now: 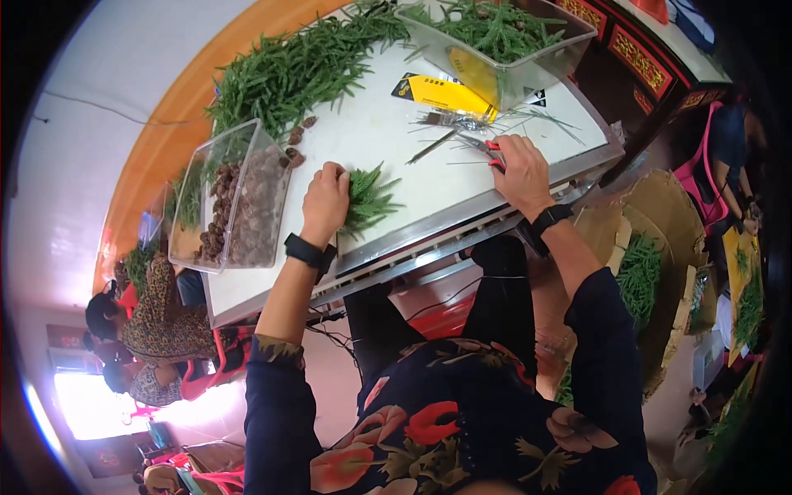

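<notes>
Head view looks down on a white bench [388,140] where the left hand [325,200] is closed around a small bunch of green sprigs [369,198], pressing it flat near the bench's front edge. The right hand [520,171] grips red-handled scissors [487,147], blades pointing left toward loose cut needles. A clear tub of brown cones [239,202] stands just left of the left hand; another clear tub of greenery [495,41] sits behind. The risk, as I judge it: the blades could nick the holding fingers if the bunch shifts, and sprigs so near the edge could slide off.
</notes>
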Demonstrator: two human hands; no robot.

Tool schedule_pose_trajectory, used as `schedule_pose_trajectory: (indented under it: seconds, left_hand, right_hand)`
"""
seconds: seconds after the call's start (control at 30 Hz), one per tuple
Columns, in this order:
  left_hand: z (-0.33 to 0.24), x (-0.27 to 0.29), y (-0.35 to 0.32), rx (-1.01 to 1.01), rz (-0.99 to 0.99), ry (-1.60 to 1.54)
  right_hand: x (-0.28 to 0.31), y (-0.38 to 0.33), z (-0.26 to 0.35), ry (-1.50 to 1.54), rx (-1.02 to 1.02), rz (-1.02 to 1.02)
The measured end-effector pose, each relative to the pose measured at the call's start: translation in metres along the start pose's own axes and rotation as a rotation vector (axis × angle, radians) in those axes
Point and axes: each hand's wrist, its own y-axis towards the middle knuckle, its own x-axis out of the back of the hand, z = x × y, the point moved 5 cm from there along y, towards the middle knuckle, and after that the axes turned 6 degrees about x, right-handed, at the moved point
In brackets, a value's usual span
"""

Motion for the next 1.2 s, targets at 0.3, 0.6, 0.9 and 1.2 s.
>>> schedule_pose_trajectory:
  seconds: [0.3, 0.6, 0.9, 1.2]
  left_hand:
    - [0.022, 0.061, 0.079, 0.006, 0.134, -0.222]
    - [0.031, 0.031, 0.235, 0.274, 0.336, -0.173]
    - [0.074, 0.0, 0.302, 0.349, 0.0, 0.196]
    - [0.065, 0.038, 0.315, 0.107, -0.073, -0.492]
  right_hand:
    - [0.003, 0.005, 0.0, -0.02, -0.018, 0.055]
    - [0.005, 0.008, -0.001, 0.005, -0.048, 0.065]
    - [0.006, 0.009, 0.0, 0.013, -0.15, 0.101]
    - [0.002, 0.016, -0.003, 0.021, -0.145, 0.079]
